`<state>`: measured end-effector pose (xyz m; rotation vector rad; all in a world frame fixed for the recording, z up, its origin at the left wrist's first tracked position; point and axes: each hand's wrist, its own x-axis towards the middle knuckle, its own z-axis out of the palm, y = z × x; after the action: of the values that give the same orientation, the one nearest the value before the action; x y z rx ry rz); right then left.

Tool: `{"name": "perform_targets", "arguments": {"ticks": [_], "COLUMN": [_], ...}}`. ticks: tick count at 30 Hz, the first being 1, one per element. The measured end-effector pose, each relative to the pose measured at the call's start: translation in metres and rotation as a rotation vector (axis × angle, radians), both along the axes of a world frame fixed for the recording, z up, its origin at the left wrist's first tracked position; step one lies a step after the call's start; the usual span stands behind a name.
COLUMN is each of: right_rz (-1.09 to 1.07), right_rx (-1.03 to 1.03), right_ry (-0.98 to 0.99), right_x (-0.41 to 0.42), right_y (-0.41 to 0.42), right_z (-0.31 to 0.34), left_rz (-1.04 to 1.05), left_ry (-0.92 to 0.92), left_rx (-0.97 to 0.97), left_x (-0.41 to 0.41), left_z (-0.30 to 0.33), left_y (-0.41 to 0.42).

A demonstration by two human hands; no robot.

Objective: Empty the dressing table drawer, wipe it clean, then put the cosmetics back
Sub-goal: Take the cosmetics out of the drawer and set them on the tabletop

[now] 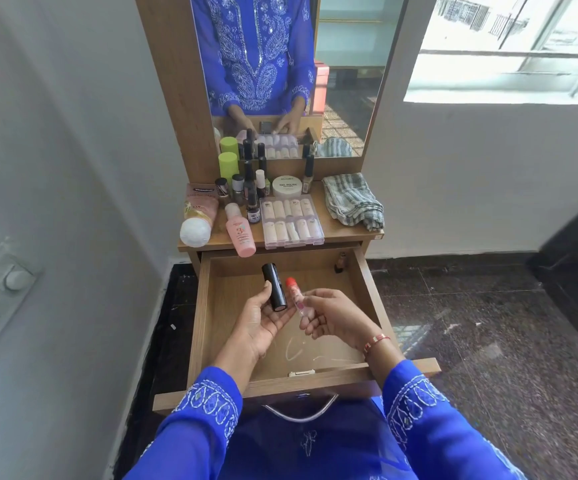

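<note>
The wooden drawer (pixel 208 306) of the dressing table stands pulled out below me. Over it, my left hand (pixel 263 323) lies palm up with a black lipstick tube (pixel 274 286) resting across its fingers. My right hand (pixel 332 315) pinches a clear lip-balm tube with a red cap (pixel 296 296) beside it. One small brown bottle (pixel 340 263) lies in the drawer's far right corner. White smears mark the drawer floor (pixel 301 348).
On the tabletop (pixel 346 232) stand nail polish bottles (pixel 251 188), a green-capped bottle (pixel 228 162), a pink tube (pixel 199 213), a pink bottle (pixel 240 230), a nail polish remover jar (pixel 287 186), a clear nail case (pixel 291 218) and a striped cloth (pixel 353 202). The mirror (pixel 346 74) rises behind.
</note>
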<state>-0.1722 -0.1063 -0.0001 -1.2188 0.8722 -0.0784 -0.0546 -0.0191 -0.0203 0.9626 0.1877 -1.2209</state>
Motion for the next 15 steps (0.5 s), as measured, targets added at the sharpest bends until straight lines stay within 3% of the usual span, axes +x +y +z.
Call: {"name": "perform_targets", "arguments": {"ticks": [8, 15], "right_rz": [0.036, 0.009], "right_rx": [-0.546, -0.621], "right_ry": [0.237, 0.216], "right_x": [0.011, 0.001], "right_y": [-0.005, -0.017], "right_z": [0.000, 0.015], "left_rz": [-0.077, -0.114], "left_ry": [-0.117, -0.344], "left_rx": [-0.001, -0.010], "left_x": [-0.005, -0.012], "left_z": [0.004, 0.006], "left_y": [-0.002, -0.001]}}
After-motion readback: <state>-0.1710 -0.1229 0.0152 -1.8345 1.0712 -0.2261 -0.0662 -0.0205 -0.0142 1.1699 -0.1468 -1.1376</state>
